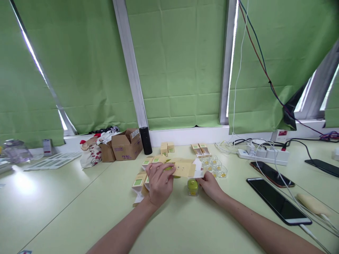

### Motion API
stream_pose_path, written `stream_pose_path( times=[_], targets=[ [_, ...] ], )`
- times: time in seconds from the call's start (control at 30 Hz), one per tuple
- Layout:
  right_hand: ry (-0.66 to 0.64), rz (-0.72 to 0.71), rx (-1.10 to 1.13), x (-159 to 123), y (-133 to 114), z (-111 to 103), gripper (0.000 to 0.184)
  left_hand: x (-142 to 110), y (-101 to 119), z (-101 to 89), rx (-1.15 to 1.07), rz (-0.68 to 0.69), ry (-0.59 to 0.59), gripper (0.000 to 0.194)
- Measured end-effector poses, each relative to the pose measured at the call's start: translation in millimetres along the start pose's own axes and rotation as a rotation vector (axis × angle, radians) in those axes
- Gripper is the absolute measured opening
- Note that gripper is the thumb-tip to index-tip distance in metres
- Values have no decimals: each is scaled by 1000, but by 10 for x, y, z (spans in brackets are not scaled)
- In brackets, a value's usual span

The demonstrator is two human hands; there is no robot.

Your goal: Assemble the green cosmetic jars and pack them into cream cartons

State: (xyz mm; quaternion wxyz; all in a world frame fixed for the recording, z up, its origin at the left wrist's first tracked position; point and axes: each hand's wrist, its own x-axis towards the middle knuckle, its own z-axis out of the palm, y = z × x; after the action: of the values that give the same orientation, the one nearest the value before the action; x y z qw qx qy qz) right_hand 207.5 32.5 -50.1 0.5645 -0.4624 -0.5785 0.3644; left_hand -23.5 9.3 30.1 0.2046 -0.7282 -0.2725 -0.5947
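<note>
A pale yellow cardboard box (184, 168) with a white inner flap is held between my hands above the table. My left hand (160, 181) grips its left end with fingers curled over the top. My right hand (211, 183) pinches the white flap at the right end. Just below the box, a small clear jar with a green lid (192, 187) stands upright on the table. Left of it, partly behind my left hand, several small cartons with green windows (138, 182) stand or lie. Several small clear containers with yellow labels (214, 165) sit behind my right hand.
Two cartons (201, 150) lie further back. A brown cardboard box (127, 144), a cloth bag (90, 153) and a black cylinder (145, 140) stand at the back left. On the right are a power strip (265, 157), phones (278, 201) and trailing cables.
</note>
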Motion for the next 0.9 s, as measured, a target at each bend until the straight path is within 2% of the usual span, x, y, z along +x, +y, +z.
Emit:
stream_pose_path(
  times=[0.07, 0.13, 0.23, 0.33, 0.5, 0.63, 0.77, 0.9],
  targets=[
    [-5, -2, -6, -5, 2, -7, 26, 56, 13, 22, -77, -126, 18, 14],
    [-11, -8, -12, -7, 6, -12, 27, 113, -9, 71, -175, -341, 40, 5],
    [-12, -11, -10, -5, 16, -16, 28, 211, -120, 221, -310, -696, -11, 18],
    [-19, -2, 5, 1, 30, -15, 29, 323, -321, 477, -289, -934, -127, 26],
    [-28, 10, 5, 2, 53, -14, 30, 492, -683, 1057, -212, -1087, -235, 24],
    [-41, 4, 7, -6, 50, -13, 30, 570, -839, 1484, -141, -1202, -350, 31],
    [-46, 0, -2, -15, 18, -11, 29, 572, -893, 1783, -79, -1255, -432, 34],
    [-36, 2, -10, -13, -8, -10, 28, 513, -942, 1974, -16, -1279, -491, 39]
  ],
)
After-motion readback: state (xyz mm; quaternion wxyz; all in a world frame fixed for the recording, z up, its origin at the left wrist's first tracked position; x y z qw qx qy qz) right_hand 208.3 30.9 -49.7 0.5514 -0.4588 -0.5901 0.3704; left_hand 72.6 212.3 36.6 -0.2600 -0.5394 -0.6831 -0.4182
